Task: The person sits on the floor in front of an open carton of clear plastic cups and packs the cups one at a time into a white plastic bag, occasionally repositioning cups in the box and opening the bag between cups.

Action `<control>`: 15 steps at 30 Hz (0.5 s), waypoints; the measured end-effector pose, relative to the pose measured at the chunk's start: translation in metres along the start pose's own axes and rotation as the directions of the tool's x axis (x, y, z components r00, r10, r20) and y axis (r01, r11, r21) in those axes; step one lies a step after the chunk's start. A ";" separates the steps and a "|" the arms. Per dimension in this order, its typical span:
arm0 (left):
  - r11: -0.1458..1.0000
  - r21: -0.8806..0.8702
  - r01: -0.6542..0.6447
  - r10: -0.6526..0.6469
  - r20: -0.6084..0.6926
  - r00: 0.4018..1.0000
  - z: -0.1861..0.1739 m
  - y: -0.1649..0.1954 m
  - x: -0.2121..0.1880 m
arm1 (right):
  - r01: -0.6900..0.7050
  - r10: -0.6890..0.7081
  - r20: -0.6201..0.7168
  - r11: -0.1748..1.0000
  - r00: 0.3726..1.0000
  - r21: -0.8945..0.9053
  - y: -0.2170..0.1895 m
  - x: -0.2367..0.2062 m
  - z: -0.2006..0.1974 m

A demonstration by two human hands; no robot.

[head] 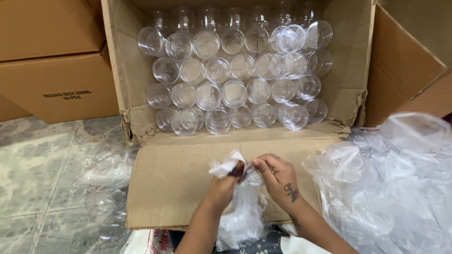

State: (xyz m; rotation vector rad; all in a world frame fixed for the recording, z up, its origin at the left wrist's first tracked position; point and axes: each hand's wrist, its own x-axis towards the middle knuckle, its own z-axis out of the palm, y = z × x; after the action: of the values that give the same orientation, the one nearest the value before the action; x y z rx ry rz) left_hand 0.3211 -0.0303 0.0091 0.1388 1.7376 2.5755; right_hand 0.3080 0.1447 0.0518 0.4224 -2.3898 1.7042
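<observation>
My left hand (221, 188) and right hand (277, 175) both pinch the bag (240, 207) neck shut, near me on the flap (169, 178). The box (127, 70) beyond stays packed with cups (234, 93); most work remains, I judge.

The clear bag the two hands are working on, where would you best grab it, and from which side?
Probably at its bunched top end, coming from above. The plastic bag is gathered narrow there, and the left hand and right hand already pinch it from either side. Lower down it hangs loose and looks slippery.
</observation>
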 end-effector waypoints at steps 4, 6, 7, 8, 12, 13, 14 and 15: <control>0.938 -0.342 0.059 -0.030 0.089 0.996 -0.006 0.011 -0.005 | -0.093 0.088 -0.112 0.995 0.990 -0.047 0.009 0.008 0.001; 0.788 -0.608 0.096 -0.031 0.117 0.993 -0.014 0.013 -0.002 | -0.135 0.133 -0.161 0.991 0.978 -0.002 0.017 0.017 0.001; 0.838 -0.539 0.090 -0.079 0.044 0.996 -0.018 0.012 0.004 | -0.133 0.141 -0.176 0.989 0.974 0.059 0.022 0.023 0.000; 0.881 -0.465 0.090 -0.119 -0.034 0.992 -0.024 0.010 0.012 | -0.128 0.149 -0.189 0.985 0.971 0.120 0.028 0.031 0.000; 0.986 -0.123 0.109 -0.147 -0.366 0.919 -0.053 0.007 0.076 | -0.296 0.304 0.099 0.717 0.948 0.631 0.051 0.092 0.002; 0.990 -0.112 0.086 -0.123 -0.392 0.912 -0.059 0.010 0.097 | -0.294 0.282 0.115 0.752 0.953 0.591 0.053 0.115 0.005; 0.993 -0.103 0.064 -0.101 -0.416 0.904 -0.064 0.013 0.119 | -0.289 0.261 0.131 0.785 0.956 0.548 0.054 0.139 0.009; 0.995 -0.095 0.042 -0.080 -0.440 0.894 -0.067 0.017 0.141 | -0.283 0.242 0.146 0.817 0.959 0.502 0.053 0.164 0.015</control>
State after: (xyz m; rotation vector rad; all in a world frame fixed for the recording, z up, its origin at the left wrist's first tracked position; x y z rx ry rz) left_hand 0.1749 -0.0880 0.0081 -0.5420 1.7060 2.7838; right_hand 0.1363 0.1262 0.0497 0.2297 -2.0750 2.5156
